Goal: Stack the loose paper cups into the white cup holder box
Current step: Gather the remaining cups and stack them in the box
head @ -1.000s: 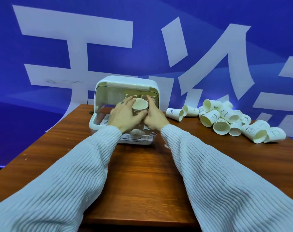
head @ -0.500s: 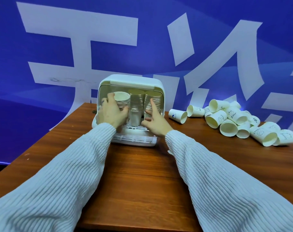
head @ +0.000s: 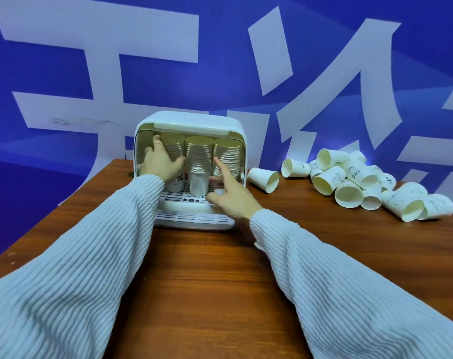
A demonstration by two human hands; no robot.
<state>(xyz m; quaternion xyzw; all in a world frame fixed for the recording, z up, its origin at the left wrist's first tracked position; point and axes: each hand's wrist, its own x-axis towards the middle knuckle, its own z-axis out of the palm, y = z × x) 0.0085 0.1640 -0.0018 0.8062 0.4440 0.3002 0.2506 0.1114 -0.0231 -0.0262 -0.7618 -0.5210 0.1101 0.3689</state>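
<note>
Cups inverted and nested stand in three columns inside the white cup holder box (head: 191, 120), bases upward, on its slatted white tray (head: 194, 217). Inverting them lets each new cup drop over the one below, which would explain the orientation.

Left hand (head: 162, 161): fingers and thumb curled round the left stack (head: 172, 149), thumb on the side nearest the middle stack (head: 198, 161), the other fingertips reaching behind the column toward the box's left wall. Judged purpose: to seat and steady this column upright against the back of the box. A printed cup at the foot of this stack shows below the palm.

Right hand (head: 229, 195): fingers spread and mostly straight, holding nothing. The index fingertip lies against or just short of the lower front of the right stack (head: 226, 156); contact cannot be confirmed. The remaining fingertips sit low, near the base of the middle stack and above the tray. Judged purpose: a guard against the neighbouring columns tipping forward while the left one is settled.

Loose paper cups (head: 362, 185) lie on their sides in a heap on the wooden table (head: 220, 281), well apart from both hands, beyond the right hand's little-finger side. One outlying cup (head: 264, 178) lies just beside the box's right wall, nearest the right fingers.

Assessment: task partly done; a considerable heap remains. The columns nearly reach the box roof, so remaining headroom looks slight. Risk: tall nested columns may lean if released carelessly.
</note>
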